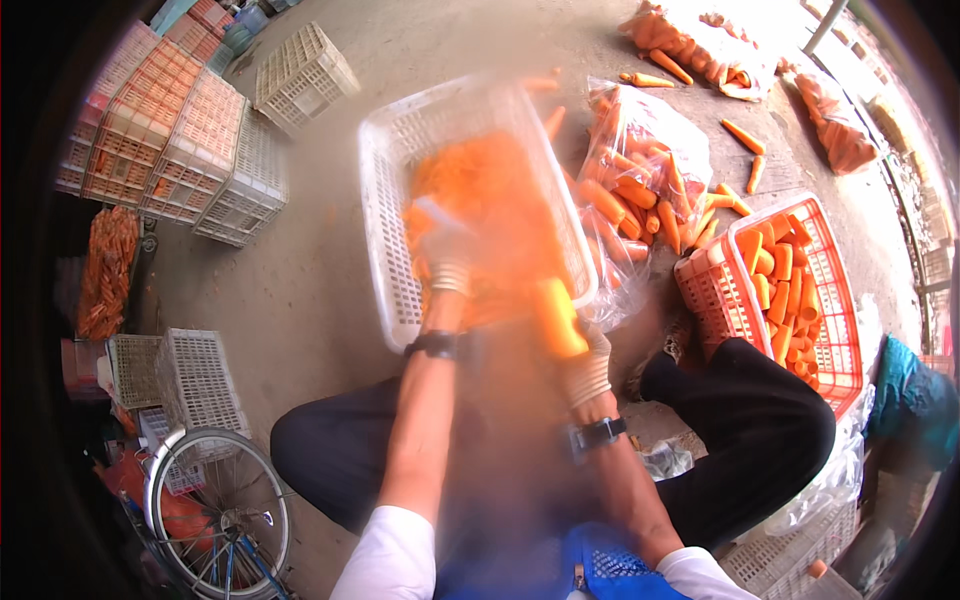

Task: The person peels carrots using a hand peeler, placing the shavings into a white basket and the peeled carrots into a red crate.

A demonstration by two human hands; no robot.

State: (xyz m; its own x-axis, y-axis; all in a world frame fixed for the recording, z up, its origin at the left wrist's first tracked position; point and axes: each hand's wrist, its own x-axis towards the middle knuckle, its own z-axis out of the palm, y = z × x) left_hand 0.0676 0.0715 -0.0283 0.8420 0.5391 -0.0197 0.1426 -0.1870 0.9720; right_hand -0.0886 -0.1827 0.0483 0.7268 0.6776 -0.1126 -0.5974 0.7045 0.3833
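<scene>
My left hand point(448, 251), in a knitted glove, is closed around a pale, blade-like tool point(439, 213), too blurred to name surely. It is over a white plastic basket point(379, 247) holding a heap of orange carrot shavings point(480, 172). My right hand point(591, 371), also gloved, grips a thick carrot point(559, 319) at its lower end. That carrot slants across the basket's near right corner, its upper end over the shavings. Haze on the view blurs the left fingers and the middle of the heap.
Right of the basket, carrots point(637, 195) spill from a clear plastic bag point(660, 127). A red-and-white crate point(832, 322) holds cut carrot pieces point(787, 285) by my right knee. Stacked crates point(180, 135) and a bicycle wheel point(225, 517) stand left; filled sacks point(705, 52) lie far right.
</scene>
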